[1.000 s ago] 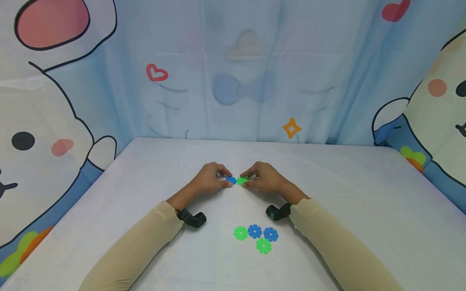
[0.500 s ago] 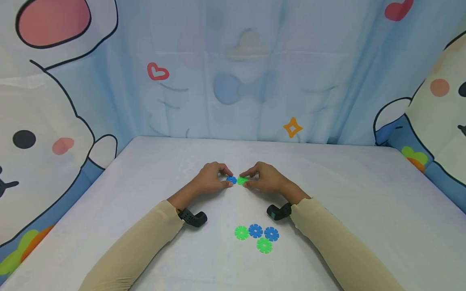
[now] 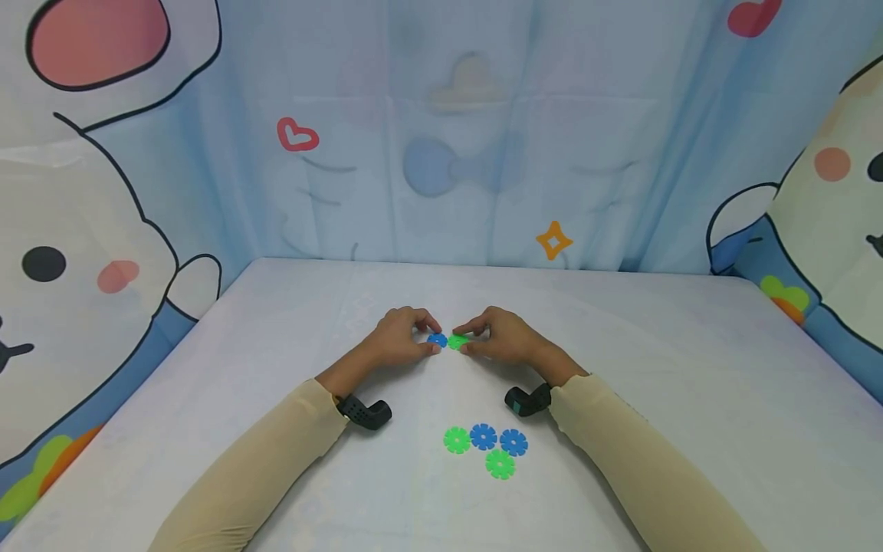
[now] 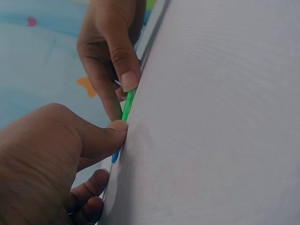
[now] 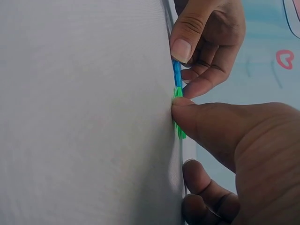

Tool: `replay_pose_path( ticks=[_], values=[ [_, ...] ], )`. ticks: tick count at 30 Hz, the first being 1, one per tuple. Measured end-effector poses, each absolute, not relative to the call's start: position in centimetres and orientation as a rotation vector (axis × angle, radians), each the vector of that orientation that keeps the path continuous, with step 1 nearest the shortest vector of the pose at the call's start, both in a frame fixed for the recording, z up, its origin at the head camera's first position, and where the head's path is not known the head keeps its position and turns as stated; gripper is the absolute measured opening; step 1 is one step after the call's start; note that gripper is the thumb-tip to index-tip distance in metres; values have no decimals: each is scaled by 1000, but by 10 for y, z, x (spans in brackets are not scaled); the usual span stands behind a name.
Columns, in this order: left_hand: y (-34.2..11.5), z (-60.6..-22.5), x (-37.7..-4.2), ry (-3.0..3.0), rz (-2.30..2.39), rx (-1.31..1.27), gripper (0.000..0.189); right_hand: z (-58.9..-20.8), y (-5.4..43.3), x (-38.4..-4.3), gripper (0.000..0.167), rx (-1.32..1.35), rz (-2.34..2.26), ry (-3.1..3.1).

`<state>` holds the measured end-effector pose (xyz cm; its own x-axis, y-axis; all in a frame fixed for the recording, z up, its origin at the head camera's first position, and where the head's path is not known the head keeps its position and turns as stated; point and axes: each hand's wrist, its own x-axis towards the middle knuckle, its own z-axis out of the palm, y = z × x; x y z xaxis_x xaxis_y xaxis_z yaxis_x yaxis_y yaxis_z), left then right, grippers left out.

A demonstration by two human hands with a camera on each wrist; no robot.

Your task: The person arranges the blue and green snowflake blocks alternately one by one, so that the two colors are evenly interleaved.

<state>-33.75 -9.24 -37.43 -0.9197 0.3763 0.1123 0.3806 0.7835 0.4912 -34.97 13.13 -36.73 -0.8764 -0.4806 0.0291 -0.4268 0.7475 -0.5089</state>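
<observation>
My left hand [image 3: 400, 337] pinches a blue notched plastic disc [image 3: 438, 340] between thumb and forefinger at the middle of the table. Facing it, my right hand [image 3: 502, 336] pinches a green notched disc [image 3: 457, 342] by its right side. Both discs lie flat, edge to edge, low against the tabletop. In the right wrist view the blue disc [image 5: 177, 72] meets the green disc [image 5: 180, 130] in one line; whether their notches interlock I cannot tell. The left wrist view shows the thumb covering much of the blue disc [image 4: 115, 157].
Nearer on the white-covered table [image 3: 276, 460] lie two green discs [image 3: 457, 440] [image 3: 500, 464] and two blue discs [image 3: 484, 437] [image 3: 513, 442], grouped close together. A printed blue curtain [image 3: 455, 153] hangs behind the table's far edge.
Both hands keep their pinch on the blue and green discs, with almost no movement. The loose discs stay where they were.
</observation>
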Motion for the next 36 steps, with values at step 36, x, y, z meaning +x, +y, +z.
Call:
replay_pose_path(
  ticks=[36],
  values=[
    [-93,-376,-338,-2939,-832,-648,26,-368,132,-350,34,-700,-758,2850]
  ],
)
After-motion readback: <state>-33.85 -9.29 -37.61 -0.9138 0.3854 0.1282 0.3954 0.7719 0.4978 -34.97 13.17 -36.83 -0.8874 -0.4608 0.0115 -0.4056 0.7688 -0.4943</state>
